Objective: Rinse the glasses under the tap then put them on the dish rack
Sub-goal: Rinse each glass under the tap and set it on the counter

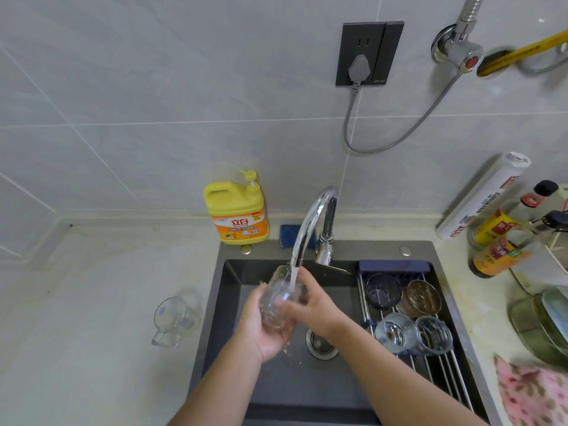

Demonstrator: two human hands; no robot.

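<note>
Now rinsing: glass (278, 298) tilted under the tap (310, 222), stream striking near its rim, over the sink (229, 327). Left hand (261, 330) cupped beneath the base and lower wall, fingers curled round and closed on it. Right hand (313, 302) pressed against the side nearer the rack, fingers wrapped over the wall, apparently gripping too or rubbing the surface; cannot tell which.

Likely light, rigid, brittle, and slick with water running over it. Best held round the body with palm under the base, as now, rather than by the thin rim. Looks plain-walled and without a handle, so grip depends on finger wrap alone; a firm but unsqueezing hold judged wise. Hard sink below: a slip could chip or shatter it.

Rack (427, 364) laid across the sink's right side, already carrying four glasses: dark one (384, 292) and brownish one (424, 298) at the back, two clear ones (396, 332) (433, 335) nearer. Free bars toward the near end, so room judged enough, though crowding could knock glass against glass. Mug (173, 318) lying on the counter left of the sink, untouched, probably still to rinse.
</note>
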